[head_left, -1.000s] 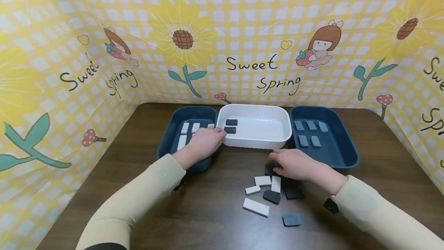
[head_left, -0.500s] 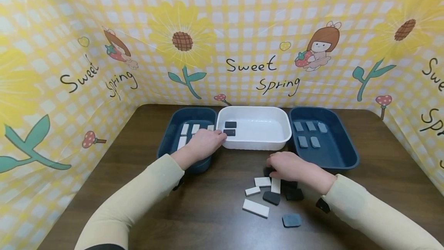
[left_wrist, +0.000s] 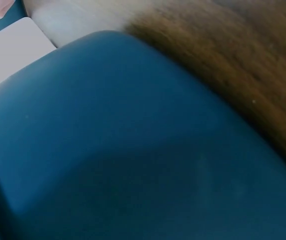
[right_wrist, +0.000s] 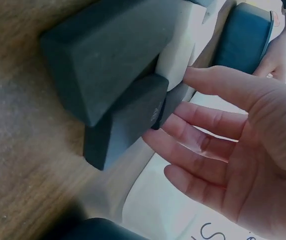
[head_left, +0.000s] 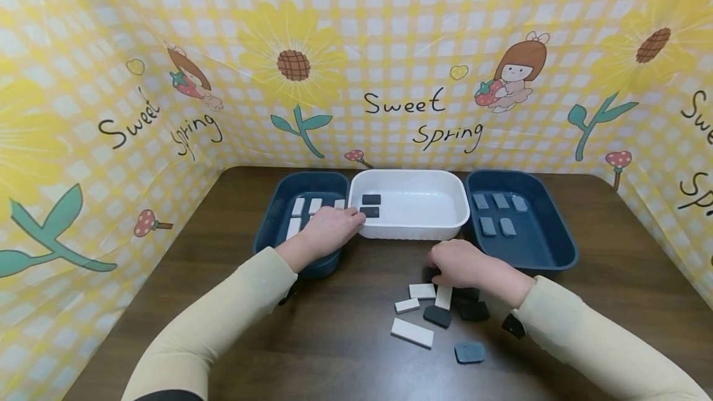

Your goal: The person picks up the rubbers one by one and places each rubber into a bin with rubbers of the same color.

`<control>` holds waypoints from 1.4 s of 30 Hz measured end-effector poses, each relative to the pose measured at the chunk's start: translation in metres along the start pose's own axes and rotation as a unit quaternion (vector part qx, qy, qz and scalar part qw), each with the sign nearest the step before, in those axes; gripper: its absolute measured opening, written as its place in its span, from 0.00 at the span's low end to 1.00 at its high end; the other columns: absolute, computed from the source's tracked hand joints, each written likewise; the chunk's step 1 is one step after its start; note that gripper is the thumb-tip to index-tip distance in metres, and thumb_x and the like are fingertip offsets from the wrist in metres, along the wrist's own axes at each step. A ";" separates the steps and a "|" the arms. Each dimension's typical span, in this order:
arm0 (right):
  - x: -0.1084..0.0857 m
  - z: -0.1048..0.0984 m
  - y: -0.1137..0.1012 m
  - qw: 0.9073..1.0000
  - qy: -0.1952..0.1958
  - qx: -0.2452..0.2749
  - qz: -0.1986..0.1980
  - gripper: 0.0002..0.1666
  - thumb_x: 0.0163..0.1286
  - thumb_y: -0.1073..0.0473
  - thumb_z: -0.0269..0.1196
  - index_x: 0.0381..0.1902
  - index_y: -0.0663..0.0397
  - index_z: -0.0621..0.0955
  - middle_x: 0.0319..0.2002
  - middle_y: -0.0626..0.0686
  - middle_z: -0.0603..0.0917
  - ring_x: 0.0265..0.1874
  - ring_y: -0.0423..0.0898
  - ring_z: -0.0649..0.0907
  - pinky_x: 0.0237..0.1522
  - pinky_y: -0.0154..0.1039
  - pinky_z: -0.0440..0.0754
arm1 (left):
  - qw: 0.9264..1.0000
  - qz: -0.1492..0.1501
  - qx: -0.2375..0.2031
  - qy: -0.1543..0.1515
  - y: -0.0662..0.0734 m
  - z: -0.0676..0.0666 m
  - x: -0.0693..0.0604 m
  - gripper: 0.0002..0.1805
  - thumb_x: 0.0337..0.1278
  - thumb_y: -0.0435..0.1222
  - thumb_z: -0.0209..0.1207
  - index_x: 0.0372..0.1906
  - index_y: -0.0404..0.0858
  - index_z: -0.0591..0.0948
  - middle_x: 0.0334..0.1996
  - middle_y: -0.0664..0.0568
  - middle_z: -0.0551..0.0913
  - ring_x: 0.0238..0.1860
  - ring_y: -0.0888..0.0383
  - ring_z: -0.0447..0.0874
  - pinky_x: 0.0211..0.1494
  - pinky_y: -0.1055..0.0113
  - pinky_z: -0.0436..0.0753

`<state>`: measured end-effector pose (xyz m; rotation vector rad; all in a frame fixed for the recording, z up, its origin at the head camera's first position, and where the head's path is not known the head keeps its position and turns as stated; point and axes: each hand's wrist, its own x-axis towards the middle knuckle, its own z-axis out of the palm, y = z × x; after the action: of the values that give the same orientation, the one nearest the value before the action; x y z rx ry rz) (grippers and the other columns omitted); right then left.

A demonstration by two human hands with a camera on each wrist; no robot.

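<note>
My left hand [head_left: 330,231] reaches across the blue left tray [head_left: 264,228] and grips the near left corner of the white tray's rim [head_left: 412,232]. Two black blocks [head_left: 369,211] lie inside that white tray, side by side. In front of it, my right hand [head_left: 459,265] pinches a black block [right_wrist: 172,104] between thumb and fingers, just at the pile's far end. Beside the fingers are white blocks [head_left: 421,291] and further black blocks [head_left: 437,316]. In the right wrist view, a large black block [right_wrist: 114,52] leans over another one [right_wrist: 128,120].
On the right, a blue tray [head_left: 548,228] holds several grey-blue blocks [head_left: 487,226]. White blocks [head_left: 298,206] lie in the left tray. Closer in, a long white block [head_left: 412,333] and a grey-blue block [head_left: 470,352] lie on the brown table [head_left: 334,351]. A patterned cloth [head_left: 390,30] hangs behind.
My right hand has shifted slightly left and towards me over the black block, its fingers drawing in. My left hand stays at the white tray's rim.
</note>
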<state>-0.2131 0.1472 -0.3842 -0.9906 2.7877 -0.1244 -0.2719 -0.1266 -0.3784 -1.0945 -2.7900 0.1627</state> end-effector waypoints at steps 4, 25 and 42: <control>0.001 0.001 0.002 1.000 -0.001 0.003 0.001 0.09 0.57 0.57 0.73 0.32 0.54 0.85 0.24 0.46 0.78 0.22 0.42 0.73 0.26 0.37 0.74 | 1.000 -0.001 0.001 0.000 0.000 0.000 0.001 0.06 0.67 0.40 0.58 0.44 0.44 0.81 0.33 0.54 0.83 0.25 0.61 0.76 0.37 0.71 0.79; 0.007 -0.013 0.003 1.000 0.007 0.005 -0.020 0.09 0.56 0.56 0.72 0.28 0.51 0.82 0.21 0.43 0.75 0.20 0.41 0.72 0.24 0.36 0.72 | 1.000 -0.007 -0.015 0.009 -0.005 -0.001 0.000 0.07 0.67 0.40 0.58 0.45 0.44 0.81 0.33 0.54 0.81 0.26 0.60 0.75 0.37 0.70 0.79; 0.044 -0.072 0.006 0.996 0.077 0.048 0.028 0.10 0.61 0.55 0.66 0.38 0.53 0.81 0.28 0.47 0.81 0.27 0.45 0.76 0.33 0.40 0.74 | 1.000 -0.011 -0.028 -0.002 0.000 0.003 0.000 0.07 0.68 0.41 0.57 0.46 0.45 0.81 0.34 0.54 0.82 0.27 0.61 0.76 0.37 0.70 0.79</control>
<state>-0.2640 0.1252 -0.3206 -0.9158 2.9128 -0.3359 -0.2725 -0.1266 -0.3811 -1.0777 -2.8245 0.0852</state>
